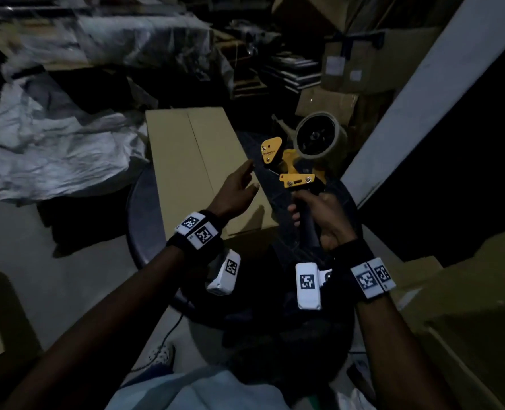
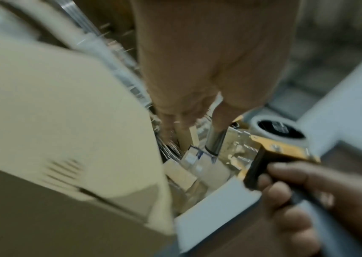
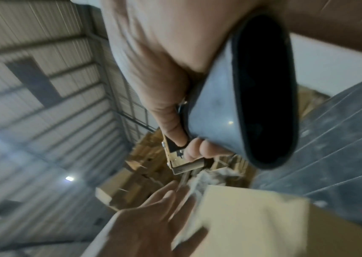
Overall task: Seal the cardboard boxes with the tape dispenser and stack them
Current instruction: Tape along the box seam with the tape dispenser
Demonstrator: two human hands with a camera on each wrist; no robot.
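Right hand fingers curl round the tape dispenser handle. Left hand fingers are spread, just beside it. Cardboard box under them looks untaped; stacking is left too.

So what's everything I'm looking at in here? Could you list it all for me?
cardboard box: one, tan, flaps closed, lying on the round dark table in front of the person
tape dispenser: one, yellow frame with a black handle, held up in the air to the right of the box
tape roll: one, brownish, mounted on the dispenser
round table: one, dark, under the box
white sheeting: one crumpled heap, on the floor to the left
other cartons: several, brown, piled at the back right; exact count unclear in the dim light
left hand: fingers straight, above the box, reaching toward the dispenser
right hand: grips the dispenser handle
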